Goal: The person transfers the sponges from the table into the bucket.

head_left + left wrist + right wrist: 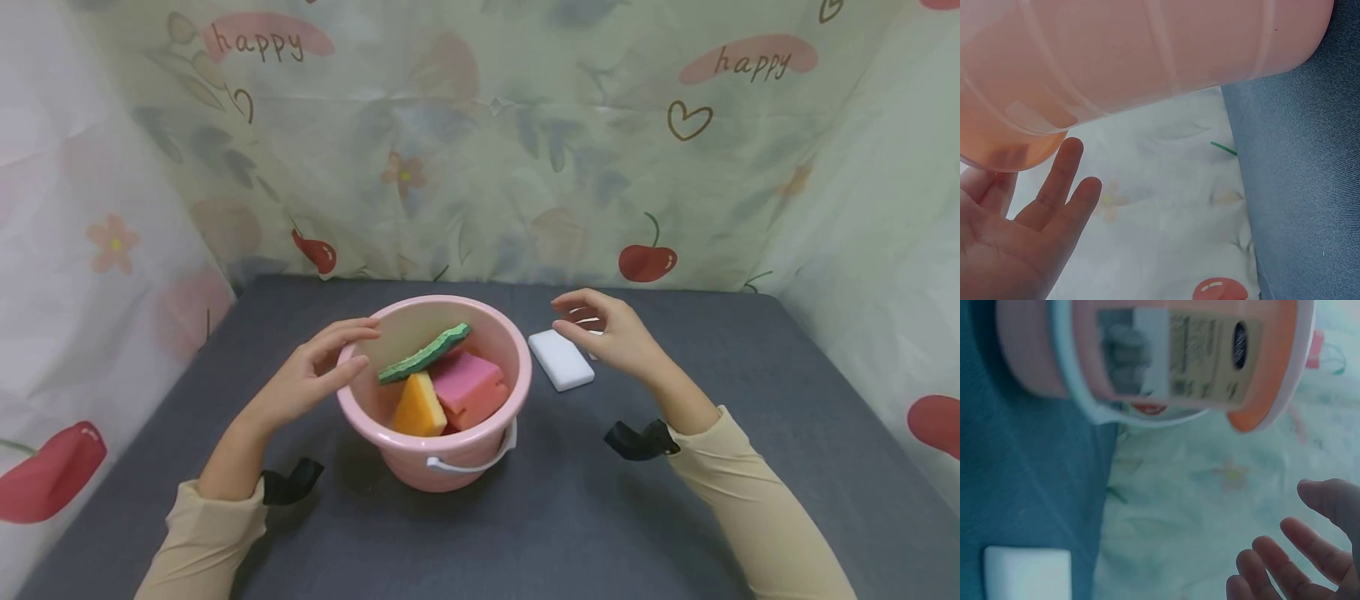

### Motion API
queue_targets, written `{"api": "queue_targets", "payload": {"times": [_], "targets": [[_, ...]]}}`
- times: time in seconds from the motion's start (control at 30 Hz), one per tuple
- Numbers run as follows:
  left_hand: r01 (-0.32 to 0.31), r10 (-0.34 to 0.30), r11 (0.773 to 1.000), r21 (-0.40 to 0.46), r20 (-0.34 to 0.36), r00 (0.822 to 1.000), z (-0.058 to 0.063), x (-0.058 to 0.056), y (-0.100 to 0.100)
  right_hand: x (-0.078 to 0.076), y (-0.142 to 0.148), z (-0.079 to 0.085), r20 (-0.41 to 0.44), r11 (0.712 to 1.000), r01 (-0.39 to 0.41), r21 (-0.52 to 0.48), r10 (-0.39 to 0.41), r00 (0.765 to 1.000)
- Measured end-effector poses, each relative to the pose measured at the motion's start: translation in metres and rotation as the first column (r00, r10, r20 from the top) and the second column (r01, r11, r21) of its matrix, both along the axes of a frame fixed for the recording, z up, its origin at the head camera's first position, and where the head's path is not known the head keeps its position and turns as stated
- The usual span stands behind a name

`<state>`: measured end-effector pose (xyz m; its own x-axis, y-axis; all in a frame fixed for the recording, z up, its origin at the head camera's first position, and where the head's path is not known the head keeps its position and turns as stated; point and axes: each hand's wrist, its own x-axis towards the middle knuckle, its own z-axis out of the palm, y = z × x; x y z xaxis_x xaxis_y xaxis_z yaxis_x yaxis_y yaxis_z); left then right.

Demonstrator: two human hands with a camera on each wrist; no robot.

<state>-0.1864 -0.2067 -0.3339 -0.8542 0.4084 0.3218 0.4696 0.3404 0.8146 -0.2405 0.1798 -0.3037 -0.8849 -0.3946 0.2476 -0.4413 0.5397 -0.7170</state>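
A pink bucket stands upright with a green curved sponge-like piece, a yellow-orange wedge and a pink block inside. At its left rim is my left hand, fingers loosely extended and fingertips right at the edge. The left wrist view shows these fingers spread beside the bucket's outer wall. My right hand hovers with relaxed fingers to the right of the bucket, holding nothing. Just left of it a white rectangular block lies on the table; another white piece is partly hidden behind the fingers.
The bucket's light handle hangs down at its front right. A dark grey cloth covers the table. Patterned curtains enclose the back and both sides. Black straps sit at both wrists.
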Motion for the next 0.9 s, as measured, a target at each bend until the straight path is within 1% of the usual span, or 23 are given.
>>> {"api": "queue_targets", "payload": {"times": [0.13, 0.37, 0.5, 0.7, 0.9], "targets": [[0.000, 0.000, 1.000, 0.003, -0.001, 1.000, 0.000, 0.000, 0.000, -0.003, 0.009, -0.011, 0.015, 0.999, 0.037, 0.016, -0.037, 0.999], [0.000, 0.000, 1.000, 0.006, -0.001, 1.000, 0.000, 0.000, 0.000, -0.011, 0.022, -0.037, 0.059, 0.996, 0.082, 0.034, -0.084, 0.995], [0.000, 0.000, 1.000, 0.002, 0.004, 1.000, 0.000, 0.000, 0.000, -0.015, 0.025, -0.053, 0.088, 0.992, 0.105, 0.068, -0.110, 0.990], [-0.004, 0.004, 1.000, -0.003, 0.008, 1.000, 0.001, 0.001, 0.000, -0.022, 0.026, -0.074, 0.092, 0.985, 0.121, 0.125, -0.133, 0.987], [-0.004, 0.004, 1.000, -0.004, 0.007, 1.000, 0.001, 0.001, 0.000, -0.027, 0.026, -0.087, 0.101, 0.977, 0.134, 0.166, -0.152, 0.983]]}}
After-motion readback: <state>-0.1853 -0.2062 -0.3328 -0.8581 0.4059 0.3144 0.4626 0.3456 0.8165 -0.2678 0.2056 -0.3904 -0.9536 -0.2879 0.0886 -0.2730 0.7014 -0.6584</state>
